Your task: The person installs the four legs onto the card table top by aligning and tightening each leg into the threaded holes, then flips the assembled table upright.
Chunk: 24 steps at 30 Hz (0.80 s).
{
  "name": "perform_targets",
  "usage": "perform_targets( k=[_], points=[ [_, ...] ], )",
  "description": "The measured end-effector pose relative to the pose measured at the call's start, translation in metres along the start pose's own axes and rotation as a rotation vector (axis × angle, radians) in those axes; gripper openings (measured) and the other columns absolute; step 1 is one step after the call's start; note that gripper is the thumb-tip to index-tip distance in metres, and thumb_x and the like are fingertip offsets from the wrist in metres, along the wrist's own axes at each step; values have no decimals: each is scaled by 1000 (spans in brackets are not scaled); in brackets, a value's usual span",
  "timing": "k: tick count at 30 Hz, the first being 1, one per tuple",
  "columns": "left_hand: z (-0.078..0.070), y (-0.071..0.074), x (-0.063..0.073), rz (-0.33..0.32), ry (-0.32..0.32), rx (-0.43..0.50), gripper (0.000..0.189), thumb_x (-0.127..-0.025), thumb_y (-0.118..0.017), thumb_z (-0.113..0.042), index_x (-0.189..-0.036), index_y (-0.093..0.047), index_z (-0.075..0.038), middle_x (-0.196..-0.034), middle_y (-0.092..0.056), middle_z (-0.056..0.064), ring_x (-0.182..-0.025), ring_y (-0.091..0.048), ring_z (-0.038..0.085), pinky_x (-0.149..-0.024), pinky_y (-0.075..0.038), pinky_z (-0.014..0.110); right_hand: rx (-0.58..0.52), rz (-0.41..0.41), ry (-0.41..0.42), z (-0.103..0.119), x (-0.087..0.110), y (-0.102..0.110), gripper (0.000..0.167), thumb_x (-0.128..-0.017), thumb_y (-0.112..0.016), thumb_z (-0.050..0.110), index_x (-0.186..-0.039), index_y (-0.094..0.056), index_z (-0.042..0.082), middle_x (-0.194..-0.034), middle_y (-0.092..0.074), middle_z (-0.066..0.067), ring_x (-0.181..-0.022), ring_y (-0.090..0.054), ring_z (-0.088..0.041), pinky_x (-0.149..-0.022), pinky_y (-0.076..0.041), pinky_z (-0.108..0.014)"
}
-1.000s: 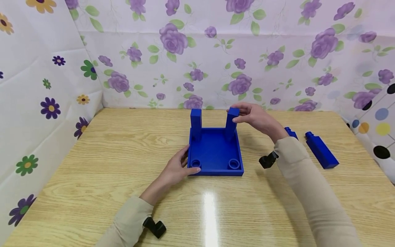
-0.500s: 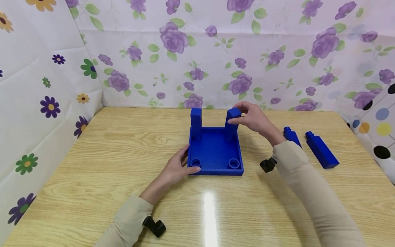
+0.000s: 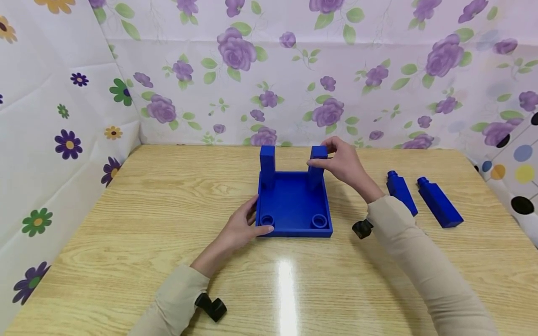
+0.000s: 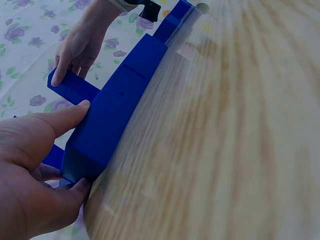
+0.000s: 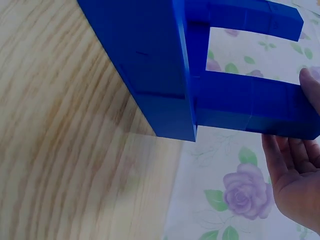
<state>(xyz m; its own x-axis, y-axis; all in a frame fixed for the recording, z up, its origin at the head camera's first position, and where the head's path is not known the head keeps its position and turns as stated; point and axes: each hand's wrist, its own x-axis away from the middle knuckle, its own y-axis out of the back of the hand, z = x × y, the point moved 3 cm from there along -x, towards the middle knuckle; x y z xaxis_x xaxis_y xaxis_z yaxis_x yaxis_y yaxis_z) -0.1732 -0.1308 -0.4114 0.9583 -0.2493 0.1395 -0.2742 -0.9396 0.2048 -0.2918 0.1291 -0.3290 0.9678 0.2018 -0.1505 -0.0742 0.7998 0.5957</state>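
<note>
A blue square tabletop [image 3: 292,203] with a raised rim lies underside up on the wooden table. Two blue table legs stand upright in its far corners. My right hand [image 3: 345,162] pinches the far-right leg [image 3: 318,152] near its top, thumb in front and fingers behind. In the right wrist view, thumb and fingers are on opposite sides of that leg [image 5: 250,102]. The far-left leg [image 3: 267,163] stands untouched. My left hand [image 3: 237,229] grips the tabletop at its near-left corner, thumb over the front rim beside a round socket [image 3: 267,220]. Another socket [image 3: 319,221] shows at near right.
Two loose blue legs with threaded ends, one [image 3: 402,192] partly behind the right sleeve and one [image 3: 440,203] farther right, lie on the wooden table [image 3: 168,210]. A flowered cloth [image 3: 193,74] hangs behind the table's far edge, another along the left side.
My right hand has turned the far-right leg, which now stands with a face squarely forward. Its fingers shifted slightly right around the leg. The left hand and tabletop stay put.
</note>
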Motion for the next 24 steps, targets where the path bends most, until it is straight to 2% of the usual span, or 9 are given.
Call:
perform_targets(
  k=[5,17,21,24],
  points=[
    [-1,0,0,-2,-6,2,94,-83,-77,-8,-155,-17,-7,-155,-26,16,-140,-28,31,-111,-31,41,3,-5,-6,0,1,-2,52,-80,-81,28,-114,-52,0,-109,-59,-17,-104,-56,-30,-79,-51,-41],
    [-1,0,0,-9,4,0,93,-83,-77,-9,-155,-18,-8,-154,-27,16,-140,-28,31,-111,-31,41,36,56,-16,1,0,-3,55,-81,-80,28,-118,-51,1,-110,-58,-17,-101,-57,-30,-82,-50,-43],
    [-1,0,0,-6,1,4,93,-83,-78,-9,-155,-19,-7,-154,-26,17,-140,-28,32,-111,-30,40,-3,100,6,1,-1,-2,63,-82,-80,28,-130,-49,1,-123,-55,-19,-114,-54,-34,-92,-49,-46],
    [-1,0,0,-3,0,10,93,-83,-78,-9,-155,-18,-7,-154,-26,17,-140,-27,32,-111,-30,40,-103,162,20,-1,0,2,72,-83,-79,27,-141,-43,5,-137,-48,-16,-125,-47,-35,-100,-43,-48]
  ],
)
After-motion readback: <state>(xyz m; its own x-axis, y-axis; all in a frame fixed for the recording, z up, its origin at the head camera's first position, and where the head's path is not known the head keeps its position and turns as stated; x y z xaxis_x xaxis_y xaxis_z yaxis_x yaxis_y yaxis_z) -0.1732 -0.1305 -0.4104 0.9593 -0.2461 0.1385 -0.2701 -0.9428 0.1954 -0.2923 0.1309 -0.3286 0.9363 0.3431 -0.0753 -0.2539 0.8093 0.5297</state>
